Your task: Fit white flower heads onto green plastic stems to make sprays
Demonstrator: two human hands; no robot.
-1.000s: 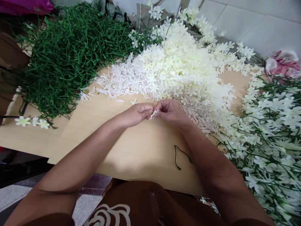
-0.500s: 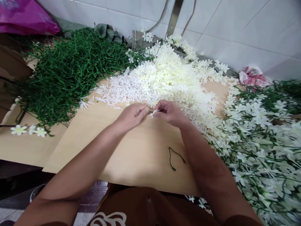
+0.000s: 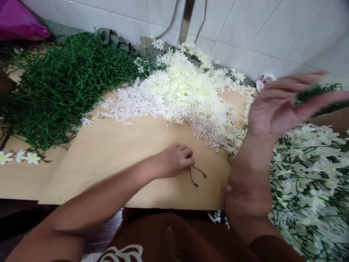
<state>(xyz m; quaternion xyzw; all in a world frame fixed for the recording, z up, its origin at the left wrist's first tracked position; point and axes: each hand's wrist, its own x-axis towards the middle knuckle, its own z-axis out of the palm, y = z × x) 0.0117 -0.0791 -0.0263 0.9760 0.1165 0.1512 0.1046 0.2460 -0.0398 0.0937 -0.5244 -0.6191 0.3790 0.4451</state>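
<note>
My left hand rests low over the board, its fingers closed on the bend of a thin green wire stem. The two ends of that stem trail out toward my body. Raised at the right, my right hand is open, thumb and fingers spread, with nothing seen in it. Below and beside it lies a heap of finished artificial flowers, white blossoms on green stems. Loose white petals are piled in the middle, with thin white stamens along their near edge.
A large tangle of green stems covers the back left. A few flowers lie at the left edge. The tan board spans the front; a tiled wall stands behind. A magenta bag sits in the far left corner.
My hands have parted from the small white flower piece they held together. The left came down onto the green stem; the right swung up and right, opening. The view shifted slightly.
</note>
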